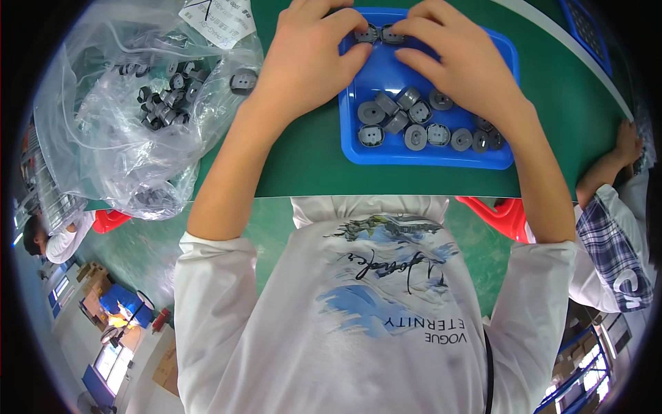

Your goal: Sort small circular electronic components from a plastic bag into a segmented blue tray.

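The left hand has its grip closed, fingertips pinched on a small grey round part at the far end of the blue tray. The right hand pinches a second grey part just beside the first, the two parts touching or nearly so. Nearer the person, more grey round parts lie loose in the tray in a rough cluster. The tray sits on the green worktop. To the left lies a clear plastic bag holding more grey parts. At the right edge, another person's hand rests on the worktop.
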Demonstrator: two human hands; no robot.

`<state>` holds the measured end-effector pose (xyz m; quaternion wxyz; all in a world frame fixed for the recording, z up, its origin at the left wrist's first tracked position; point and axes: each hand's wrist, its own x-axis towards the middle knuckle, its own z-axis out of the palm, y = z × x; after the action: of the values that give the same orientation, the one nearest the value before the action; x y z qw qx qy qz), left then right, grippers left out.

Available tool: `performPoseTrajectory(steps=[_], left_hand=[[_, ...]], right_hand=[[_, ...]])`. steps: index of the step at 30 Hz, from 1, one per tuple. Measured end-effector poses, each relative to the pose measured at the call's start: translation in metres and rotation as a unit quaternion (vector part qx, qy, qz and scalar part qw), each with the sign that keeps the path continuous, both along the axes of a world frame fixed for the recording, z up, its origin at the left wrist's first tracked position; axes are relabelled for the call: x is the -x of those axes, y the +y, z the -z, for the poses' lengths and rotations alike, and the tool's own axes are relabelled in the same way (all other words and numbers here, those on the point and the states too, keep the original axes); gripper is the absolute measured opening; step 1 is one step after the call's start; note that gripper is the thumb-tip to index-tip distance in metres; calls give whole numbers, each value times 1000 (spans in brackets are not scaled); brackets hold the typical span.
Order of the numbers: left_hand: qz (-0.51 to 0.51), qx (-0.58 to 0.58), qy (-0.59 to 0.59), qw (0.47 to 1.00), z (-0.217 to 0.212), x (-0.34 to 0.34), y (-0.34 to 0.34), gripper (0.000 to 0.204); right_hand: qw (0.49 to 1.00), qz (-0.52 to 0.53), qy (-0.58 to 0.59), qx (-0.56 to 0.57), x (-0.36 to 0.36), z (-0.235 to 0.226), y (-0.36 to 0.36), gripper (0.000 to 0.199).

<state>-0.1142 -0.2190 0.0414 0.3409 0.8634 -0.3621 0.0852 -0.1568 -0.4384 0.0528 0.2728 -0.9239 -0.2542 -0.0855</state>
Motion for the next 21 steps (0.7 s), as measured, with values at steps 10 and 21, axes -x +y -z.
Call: performPoseTrajectory(steps=[10,21], left_hand=[[161,-93,17,983,-10,28,12,24],[5,-87,-84,993,13,42,5,18]], right_hand=[[985,-130,113,24,19,3,-16,26],[996,-39,65,37,21,3,-14,28]])
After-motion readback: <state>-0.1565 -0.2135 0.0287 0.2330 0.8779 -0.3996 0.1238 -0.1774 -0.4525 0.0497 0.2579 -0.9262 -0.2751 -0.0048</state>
